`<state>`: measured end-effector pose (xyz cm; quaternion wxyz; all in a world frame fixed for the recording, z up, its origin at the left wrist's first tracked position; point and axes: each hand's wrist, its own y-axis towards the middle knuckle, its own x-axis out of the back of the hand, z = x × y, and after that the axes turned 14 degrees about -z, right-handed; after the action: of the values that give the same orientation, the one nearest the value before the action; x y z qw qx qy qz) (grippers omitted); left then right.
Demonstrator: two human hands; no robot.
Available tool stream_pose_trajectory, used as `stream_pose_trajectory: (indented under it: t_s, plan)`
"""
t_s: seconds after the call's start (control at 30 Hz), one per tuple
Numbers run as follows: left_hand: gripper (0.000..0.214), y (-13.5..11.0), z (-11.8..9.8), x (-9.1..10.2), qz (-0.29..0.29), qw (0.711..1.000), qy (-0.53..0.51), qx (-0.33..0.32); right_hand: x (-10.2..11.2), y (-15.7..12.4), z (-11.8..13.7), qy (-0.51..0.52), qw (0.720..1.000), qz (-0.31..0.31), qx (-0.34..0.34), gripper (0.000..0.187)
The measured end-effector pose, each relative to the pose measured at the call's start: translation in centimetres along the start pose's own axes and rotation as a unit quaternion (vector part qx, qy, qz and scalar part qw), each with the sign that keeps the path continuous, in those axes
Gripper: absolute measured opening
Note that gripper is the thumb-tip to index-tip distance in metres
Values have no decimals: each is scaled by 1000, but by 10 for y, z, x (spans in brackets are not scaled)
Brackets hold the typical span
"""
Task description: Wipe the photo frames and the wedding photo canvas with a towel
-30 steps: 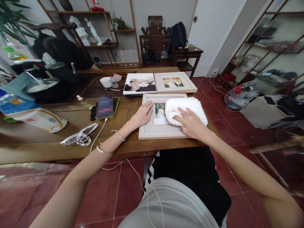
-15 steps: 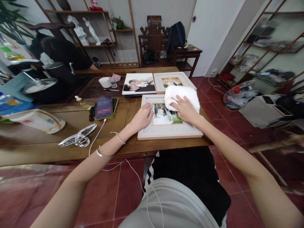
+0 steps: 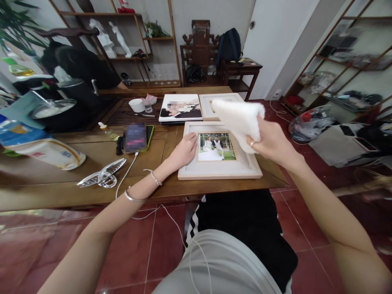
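Observation:
A pale wooden picture frame (image 3: 214,171) holding a wedding photo lies flat near the front edge of the wooden table (image 3: 147,190). My left hand (image 3: 183,152) rests flat on the frame's left side, fingers spread. My right hand (image 3: 272,143) is lifted above the frame's right edge, closed around a folded white towel (image 3: 239,117) held in the air.
Behind lie a second frame (image 3: 206,107) and a photo album (image 3: 180,108). A phone (image 3: 135,138) with a white cable, a small dropper bottle (image 3: 104,129), a white cup (image 3: 136,105) and metal tongs (image 3: 102,176) sit to the left. A person in black sits far left. Bags crowd the floor at right.
My right hand wiped the towel from the frame's glass up to its top edge, then lifted it off the frame into the air. My left hand stayed put.

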<state>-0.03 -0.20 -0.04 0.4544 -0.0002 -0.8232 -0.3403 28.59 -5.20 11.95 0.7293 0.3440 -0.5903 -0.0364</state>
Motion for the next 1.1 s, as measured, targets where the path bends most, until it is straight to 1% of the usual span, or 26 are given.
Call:
stream_pose_trajectory:
  t_s: [0.07,0.1,0.13,0.17,0.23,0.3,0.33,0.4,0.43,0.5,0.6,0.73,0.83,0.9,0.97,1.03,1.1]
  plan:
    - [46,0,1,0,-1,1000,1,1,-10,16,-9,-39,995,-91,1,51]
    - [47,0,2,-1,0,1000,0,3,-17,25,-13,-52,991,-119,14,49]
    - [47,-1,2,-1,1,1000,-2,3,-26,32,-15,-61,989,-131,30,48]
    - [48,-1,3,-1,2,1000,-5,3,-36,39,-17,-65,989,-122,48,46]
    - [49,-2,3,-2,1,1000,-10,2,-58,47,-19,-65,992,-58,87,47]
    - [50,-3,3,-1,1,1000,-12,0,-78,47,-18,-57,988,30,140,56]
    - [50,-3,2,-1,1,1000,-14,1,-85,44,-16,-56,983,68,163,61]
    - [50,-4,0,-1,0,1000,-17,5,-93,36,-8,-62,975,115,182,69]
    - [49,-4,-1,-1,-1,1000,-18,8,-93,31,-3,-66,973,126,182,72]
    - [49,-4,-2,-1,-4,1000,-18,13,-86,19,8,-67,972,142,177,74]
    - [50,-4,-3,-2,-1,1000,-9,14,-64,-1,28,-48,966,169,190,74]
    - [50,-4,-1,-3,4,1000,-8,6,-30,-35,52,-10,959,195,204,73]
    - [52,-4,2,-4,0,1000,-8,-7,-15,-56,66,6,958,199,208,73]
    - [54,-4,4,-6,-1,1000,-5,-14,-15,-61,71,11,960,193,205,72]
    - [57,-4,5,-7,1,1000,-2,-16,-23,-58,70,9,963,183,196,73]
    - [58,-3,6,-7,10,1000,1,-16,-37,-48,63,2,968,174,183,74]
    - [57,-3,6,-6,19,1000,4,-17,-51,-31,53,-6,973,162,166,72]
